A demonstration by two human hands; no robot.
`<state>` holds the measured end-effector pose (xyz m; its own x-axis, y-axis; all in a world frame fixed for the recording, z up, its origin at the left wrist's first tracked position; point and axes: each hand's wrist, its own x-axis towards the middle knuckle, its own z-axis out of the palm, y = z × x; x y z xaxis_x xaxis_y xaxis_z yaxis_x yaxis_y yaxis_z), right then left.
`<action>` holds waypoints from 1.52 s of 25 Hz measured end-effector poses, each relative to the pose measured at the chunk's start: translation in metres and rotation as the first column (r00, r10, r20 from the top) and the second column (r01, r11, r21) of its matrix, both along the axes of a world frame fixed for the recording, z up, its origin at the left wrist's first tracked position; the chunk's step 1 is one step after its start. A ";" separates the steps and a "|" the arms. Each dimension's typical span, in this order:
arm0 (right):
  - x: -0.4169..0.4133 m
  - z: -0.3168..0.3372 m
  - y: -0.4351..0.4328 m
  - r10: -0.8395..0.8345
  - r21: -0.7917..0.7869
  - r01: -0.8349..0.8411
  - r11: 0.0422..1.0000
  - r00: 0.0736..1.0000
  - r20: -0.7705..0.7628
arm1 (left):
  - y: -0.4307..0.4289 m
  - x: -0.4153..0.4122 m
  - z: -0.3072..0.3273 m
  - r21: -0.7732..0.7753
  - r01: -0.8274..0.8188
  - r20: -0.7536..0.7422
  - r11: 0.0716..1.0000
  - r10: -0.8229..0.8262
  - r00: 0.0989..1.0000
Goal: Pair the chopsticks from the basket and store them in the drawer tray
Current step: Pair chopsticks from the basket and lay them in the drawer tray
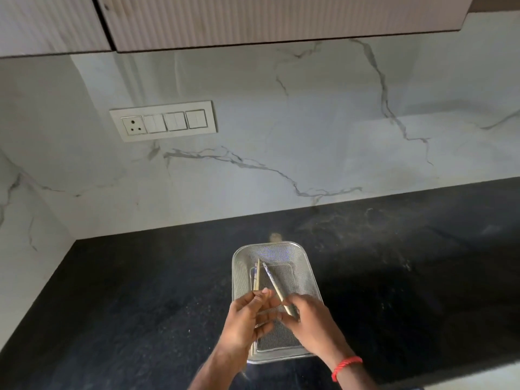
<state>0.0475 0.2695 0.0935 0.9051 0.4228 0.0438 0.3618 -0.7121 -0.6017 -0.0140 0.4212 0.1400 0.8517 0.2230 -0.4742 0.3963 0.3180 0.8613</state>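
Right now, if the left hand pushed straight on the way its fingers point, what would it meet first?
Probably the right hand. The left hand points right, holding chopsticks over the mesh basket, with fingertips nearly touching the other hand's. Depth is unclear, though.

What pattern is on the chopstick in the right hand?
Pale wood chopstick with a blue-and-white patterned upper end; the head view shows it.

A dark speckled table point(140, 305) runs along a white marble wall point(281, 122) with grey veins. A switch plate point(163, 121) with one socket sits on the far left wall. Ribbed cupboards point(253, 18) hang above.
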 end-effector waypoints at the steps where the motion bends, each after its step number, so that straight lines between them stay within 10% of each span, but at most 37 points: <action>1: 0.003 -0.003 0.003 0.010 -0.033 -0.011 0.999 0.999 -0.037 | 0.004 0.002 -0.001 -0.005 0.007 -0.004 1.000 -0.007 1.000; 11: 0.020 -0.038 0.019 -0.073 -0.175 0.051 0.983 0.990 -0.124 | 0.036 0.027 -0.016 0.005 -0.008 0.006 1.000 0.008 1.000; 25: 0.004 0.001 0.047 0.030 0.480 0.145 0.865 0.941 -0.338 | 0.063 0.051 -0.038 -0.053 0.011 0.040 0.999 -0.009 0.999; 32: 0.038 -0.041 0.078 -0.067 0.057 0.083 0.995 0.967 -0.248 | 0.093 0.037 -0.044 -0.065 -0.025 0.015 0.998 0.026 1.000; 38: 0.046 -0.045 0.077 -0.140 0.072 0.173 0.982 0.933 -0.331 | 0.099 0.033 -0.044 -0.116 -0.017 0.021 0.993 0.019 1.000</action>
